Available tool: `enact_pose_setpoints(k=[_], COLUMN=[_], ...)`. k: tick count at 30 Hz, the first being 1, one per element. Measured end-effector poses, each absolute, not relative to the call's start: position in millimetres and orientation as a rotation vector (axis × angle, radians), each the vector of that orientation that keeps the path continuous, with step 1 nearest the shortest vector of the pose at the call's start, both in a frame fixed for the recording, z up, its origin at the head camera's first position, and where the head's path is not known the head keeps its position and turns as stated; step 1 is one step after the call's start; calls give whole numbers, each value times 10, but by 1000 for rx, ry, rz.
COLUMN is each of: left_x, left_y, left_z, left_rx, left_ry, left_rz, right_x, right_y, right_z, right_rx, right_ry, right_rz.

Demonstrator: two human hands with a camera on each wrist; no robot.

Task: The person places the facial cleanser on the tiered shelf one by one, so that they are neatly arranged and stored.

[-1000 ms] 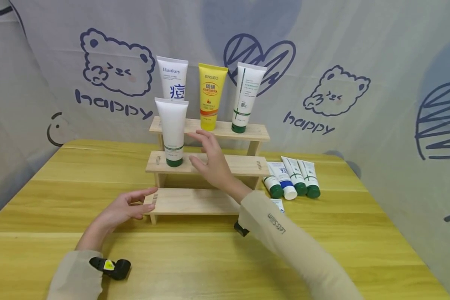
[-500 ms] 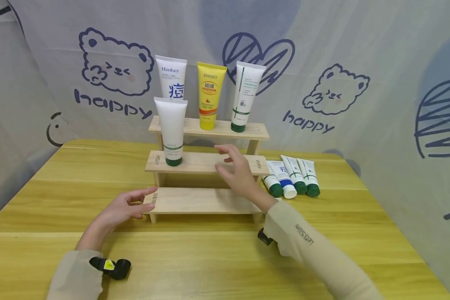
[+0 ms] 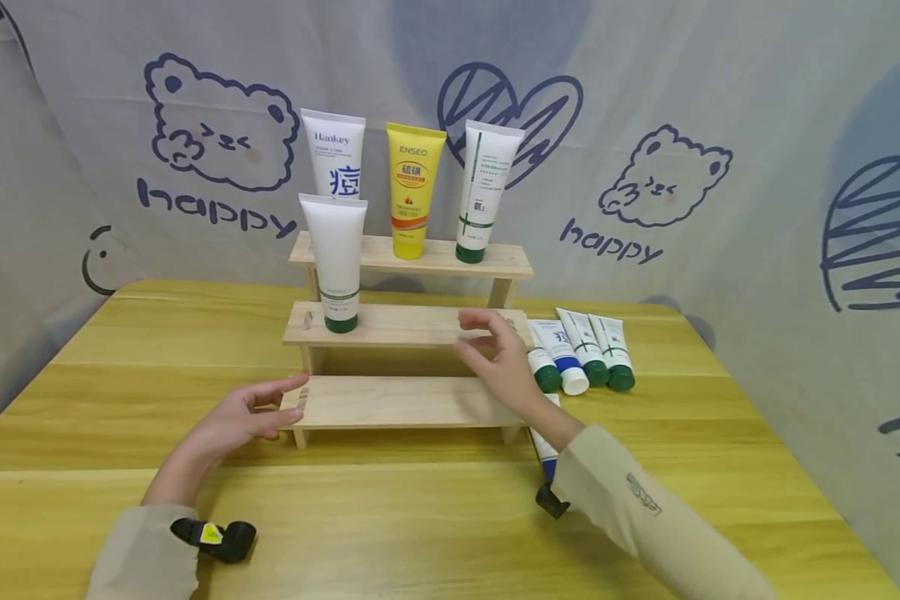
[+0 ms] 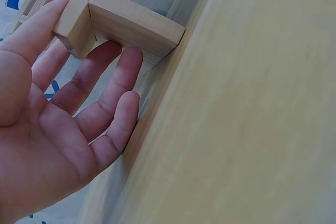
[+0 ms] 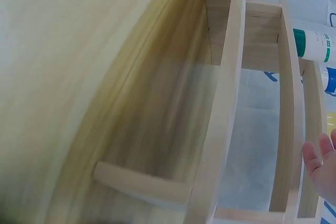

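A three-tier wooden display shelf [image 3: 401,402] stands on the table. My left hand [image 3: 228,425] holds the left end of its lowest board; the left wrist view shows thumb and fingers around that end [image 4: 76,30]. My right hand [image 3: 502,362], fingers loosely bent and holding nothing, is near the right end of the middle board. A white squeeze tube with a green cap [image 3: 333,258] stands upright at the left of the middle board. On the top board stand a white-and-blue tube [image 3: 332,154], partly hidden, a yellow tube [image 3: 414,192] and a white green-capped tube [image 3: 486,192].
Several tubes [image 3: 588,350] lie in a row on the table [image 3: 390,517], right of the shelf. Another white-and-blue tube [image 3: 545,454] lies nearer, partly covered by the right arm. Behind the table hangs a printed cloth [image 3: 645,75].
My right hand has moved right and slightly down, away from the white tube on the middle board, along the shelf. My left hand stays at the shelf's left end.
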State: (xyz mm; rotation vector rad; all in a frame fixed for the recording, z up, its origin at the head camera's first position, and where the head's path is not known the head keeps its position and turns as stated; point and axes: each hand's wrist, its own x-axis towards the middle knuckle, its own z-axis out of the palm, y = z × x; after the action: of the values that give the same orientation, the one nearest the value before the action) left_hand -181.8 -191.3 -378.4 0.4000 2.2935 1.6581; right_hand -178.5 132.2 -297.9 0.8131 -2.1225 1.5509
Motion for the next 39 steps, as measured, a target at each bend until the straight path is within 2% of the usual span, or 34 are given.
enact_pose_setpoints(k=[20, 27, 39], left_x=[-1824, -1823, -1821], left_y=[-1921, -1921, -1918], left_z=[-3786, -3787, -3803], left_rx=[402, 402, 402], left_ry=[2299, 2304, 2296], left_rz=[1660, 1660, 1662], right_x=[-1724, -1652, -1493], right_y=[1927, 2035, 2397], right_z=[-3411, -3499, -3710], right_rx=[625, 621, 462], right_ry=[-2067, -2064, -2192], right_rz=[1617, 1590, 1568])
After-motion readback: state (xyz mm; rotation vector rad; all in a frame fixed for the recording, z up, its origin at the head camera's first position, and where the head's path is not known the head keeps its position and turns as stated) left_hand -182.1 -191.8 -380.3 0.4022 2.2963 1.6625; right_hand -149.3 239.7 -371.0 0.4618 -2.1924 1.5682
